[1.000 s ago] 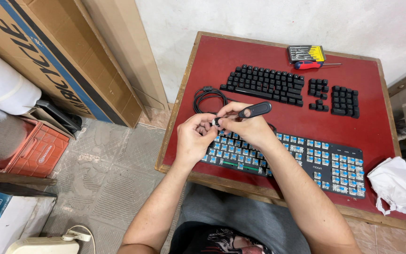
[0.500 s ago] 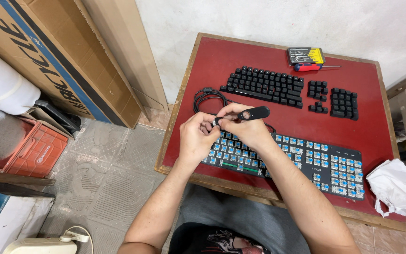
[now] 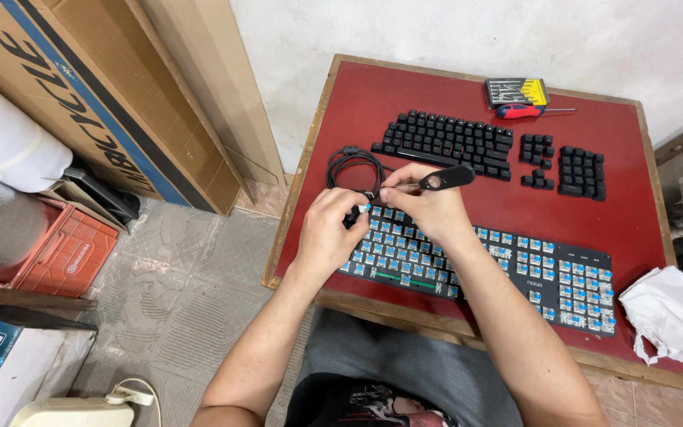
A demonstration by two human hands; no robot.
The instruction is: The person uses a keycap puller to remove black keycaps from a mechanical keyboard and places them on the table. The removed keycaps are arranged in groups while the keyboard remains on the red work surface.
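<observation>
At frame centre, a black keycap puller (image 3: 446,179) is pinched shut in the right hand (image 3: 428,207), while a small blue switch (image 3: 364,207) is gripped by the left hand (image 3: 332,229), steadied above the stripped keyboard (image 3: 515,265) on the red desk (image 3: 618,190).

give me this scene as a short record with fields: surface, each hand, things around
surface: red table top with wooden rim
left hand: pinches a small blue-topped switch over the keyboard's left end
right hand: grips a black puller tool
keyboard: caps off, blue switches exposed
keycaps: black, laid out in rows behind
cable: black, coiled, left
screwdriver set: far edge
crumpled paper: right corner
</observation>
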